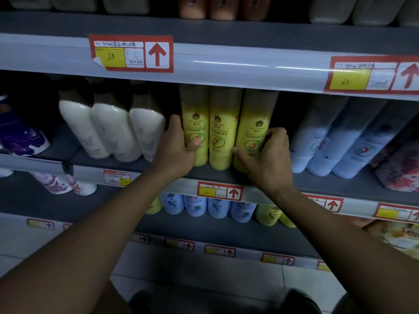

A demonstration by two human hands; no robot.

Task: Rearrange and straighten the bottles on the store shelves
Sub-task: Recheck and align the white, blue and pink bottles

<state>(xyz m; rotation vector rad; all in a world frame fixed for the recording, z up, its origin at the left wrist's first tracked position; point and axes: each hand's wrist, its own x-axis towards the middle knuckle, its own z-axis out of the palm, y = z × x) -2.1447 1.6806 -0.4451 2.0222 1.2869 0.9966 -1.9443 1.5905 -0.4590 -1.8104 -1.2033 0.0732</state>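
Three yellow bottles stand side by side on the middle shelf (158,172). My left hand (178,148) grips the left yellow bottle (195,123), thumb across its front and fingers round its left side. My right hand (265,155) grips the right yellow bottle (255,123), which tilts slightly to the right; my fingers curl round its right side and my thumb lies on its front. Between them the middle yellow bottle (221,132) stands upright, touched by neither hand.
Three white bottles (113,130) lean left of the yellow ones. Pale blue bottles (335,141) lean to the right, with a floral pack (399,168) beyond them. The upper shelf edge (226,64) overhangs with red price tags. Blue and yellow bottles (217,207) fill the shelf below.
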